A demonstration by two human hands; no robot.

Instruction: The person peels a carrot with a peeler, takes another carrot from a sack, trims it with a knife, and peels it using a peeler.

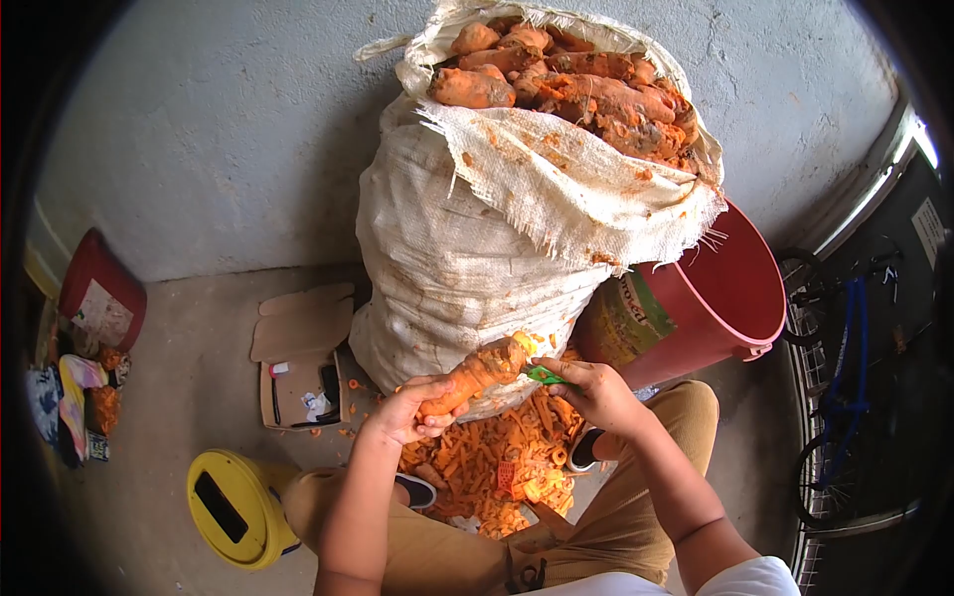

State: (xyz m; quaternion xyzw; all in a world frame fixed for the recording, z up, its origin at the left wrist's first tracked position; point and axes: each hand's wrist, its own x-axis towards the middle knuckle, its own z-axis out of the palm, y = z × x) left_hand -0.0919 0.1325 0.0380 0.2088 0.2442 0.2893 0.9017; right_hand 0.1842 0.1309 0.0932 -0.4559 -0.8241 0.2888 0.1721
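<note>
My left hand [412,409] is wrapped around the lower end of a thick orange carrot [475,377], which slants up to the right in front of the sack. At its upper end the carrot shows a pale yellow patch. My right hand [601,395] grips a small green-handled cutting tool [544,374] against that end; its blade is too small to make out. Below both hands, between my feet, lies a heap of orange peelings [512,457]. A white woven sack [467,268] stands just beyond, its open top filled with dirty carrots [576,94].
A red bucket [730,288] leans beside the sack on the right. Left of it lies an open cardboard box [298,382] with small items. A yellow lidded bucket [234,467] bears a dark phone [221,507]. Farther right is a blue bicycle [850,368]; a red container [102,293] stands far left.
</note>
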